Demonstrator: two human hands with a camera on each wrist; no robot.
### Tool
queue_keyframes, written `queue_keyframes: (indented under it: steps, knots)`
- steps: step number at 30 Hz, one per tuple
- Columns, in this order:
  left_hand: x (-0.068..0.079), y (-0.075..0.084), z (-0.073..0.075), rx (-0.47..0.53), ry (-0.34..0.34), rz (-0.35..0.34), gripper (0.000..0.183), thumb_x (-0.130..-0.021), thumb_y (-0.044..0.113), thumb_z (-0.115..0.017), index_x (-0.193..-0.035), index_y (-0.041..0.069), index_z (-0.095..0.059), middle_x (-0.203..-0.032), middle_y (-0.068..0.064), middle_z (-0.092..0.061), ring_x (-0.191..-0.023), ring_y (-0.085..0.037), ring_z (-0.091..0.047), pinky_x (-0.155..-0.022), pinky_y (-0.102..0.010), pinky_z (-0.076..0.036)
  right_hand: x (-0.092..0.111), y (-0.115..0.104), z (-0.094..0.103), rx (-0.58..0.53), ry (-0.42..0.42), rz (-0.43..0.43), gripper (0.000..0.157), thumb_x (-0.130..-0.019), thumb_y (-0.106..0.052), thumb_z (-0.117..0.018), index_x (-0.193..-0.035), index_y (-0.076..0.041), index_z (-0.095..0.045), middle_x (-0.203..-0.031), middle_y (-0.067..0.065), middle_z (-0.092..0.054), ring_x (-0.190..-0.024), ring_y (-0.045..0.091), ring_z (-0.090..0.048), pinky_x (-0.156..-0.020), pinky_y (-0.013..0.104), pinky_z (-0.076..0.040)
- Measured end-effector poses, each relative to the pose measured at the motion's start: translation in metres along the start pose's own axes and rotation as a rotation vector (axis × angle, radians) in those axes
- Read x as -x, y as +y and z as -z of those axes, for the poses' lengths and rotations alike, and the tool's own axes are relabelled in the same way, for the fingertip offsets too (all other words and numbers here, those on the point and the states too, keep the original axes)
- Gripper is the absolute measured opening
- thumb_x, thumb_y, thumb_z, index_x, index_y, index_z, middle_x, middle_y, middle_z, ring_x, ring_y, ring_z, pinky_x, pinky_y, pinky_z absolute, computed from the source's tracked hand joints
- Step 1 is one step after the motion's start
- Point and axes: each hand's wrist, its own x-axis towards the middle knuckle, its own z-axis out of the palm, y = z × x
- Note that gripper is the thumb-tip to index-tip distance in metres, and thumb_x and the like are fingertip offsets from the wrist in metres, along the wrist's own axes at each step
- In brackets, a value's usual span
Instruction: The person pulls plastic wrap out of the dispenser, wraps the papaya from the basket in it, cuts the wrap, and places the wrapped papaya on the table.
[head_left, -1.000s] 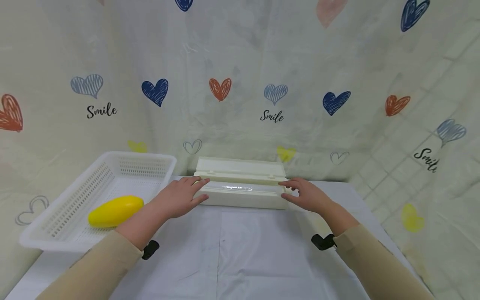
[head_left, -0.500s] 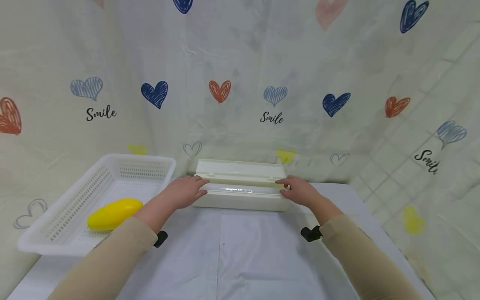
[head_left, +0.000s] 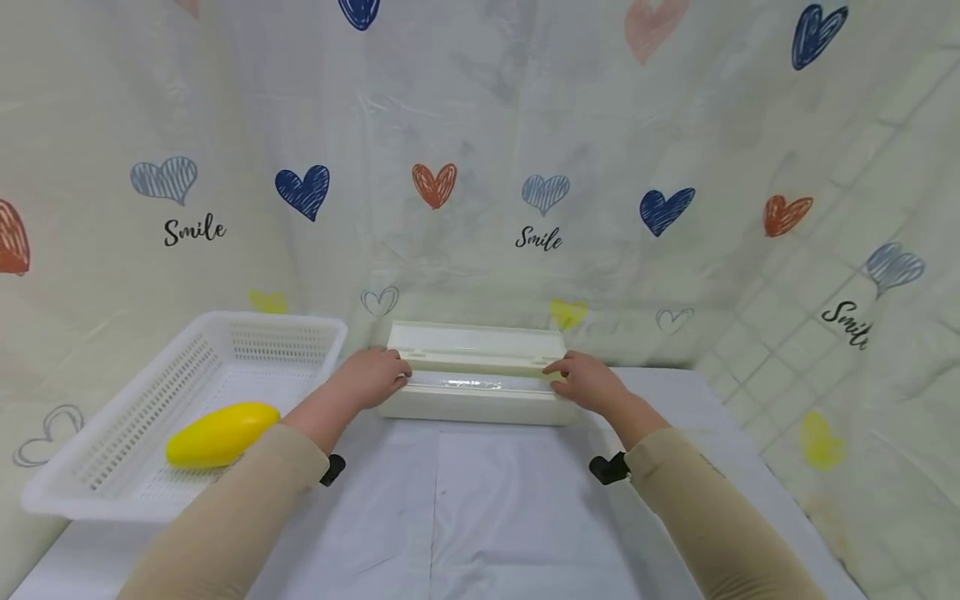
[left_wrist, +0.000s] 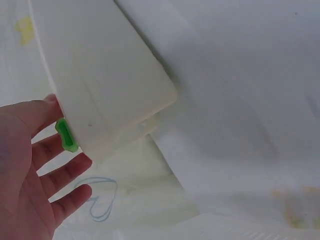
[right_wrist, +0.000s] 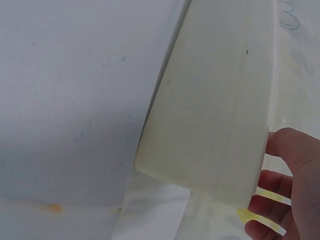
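Observation:
A white cling film dispenser box (head_left: 480, 408) stands at the far side of the table, its lid (head_left: 476, 338) tilted up and back. Shiny clear film (head_left: 472, 384) shows along its inside. My left hand (head_left: 371, 377) is at the box's left end, thumb and index apart at the top edge; in the left wrist view a small green piece (left_wrist: 66, 135) sits at that edge, by the fingers. At the right end, my right hand (head_left: 588, 383) has its thumb at the edge and loosely bent fingers spread past it. Some fingertips are hidden behind the box in both wrist views.
A white perforated basket (head_left: 56, 492) stands on the left, with a smooth yellow elongated object (head_left: 217, 435) lying in it. A white cloth (head_left: 480, 525) covers the table. Behind hangs a curtain (head_left: 480, 275) printed with hearts.
Both hands have moved forward and settled onto the ends of the dispenser box, from hovering just in front of it. The box and basket have stayed in place.

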Motion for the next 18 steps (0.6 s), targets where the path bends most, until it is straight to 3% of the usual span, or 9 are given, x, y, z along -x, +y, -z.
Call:
queue_keyframes:
  steps: [9, 18]
  knots:
    - [-0.0029, 0.0044, 0.0073, 0.059, 0.030, 0.043, 0.010, -0.094, 0.013, -0.066, -0.095, 0.015, -0.076, -0.091, 0.003, -0.069, -0.086, -0.022, -0.062, -0.081, -0.041, -0.050, -0.0004, -0.0018, -0.0043, 0.035, 0.100, 0.035, 0.009, -0.094, -0.019, -0.068, -0.098, -0.017, -0.076, -0.089, 0.000, -0.057, -0.083, 0.020, -0.056, -0.079, 0.039, -0.048]
    - [-0.0077, 0.0026, 0.0065, 0.084, 0.045, 0.102, 0.010, -0.095, 0.011, -0.064, -0.098, 0.013, -0.073, -0.094, 0.000, -0.071, -0.086, -0.022, -0.065, -0.080, -0.039, -0.051, 0.0039, -0.0016, -0.0028, -0.124, 0.104, -0.064, 0.015, -0.097, -0.022, -0.064, -0.104, -0.013, -0.075, -0.096, 0.003, -0.061, -0.085, 0.021, -0.056, -0.076, 0.041, -0.049]
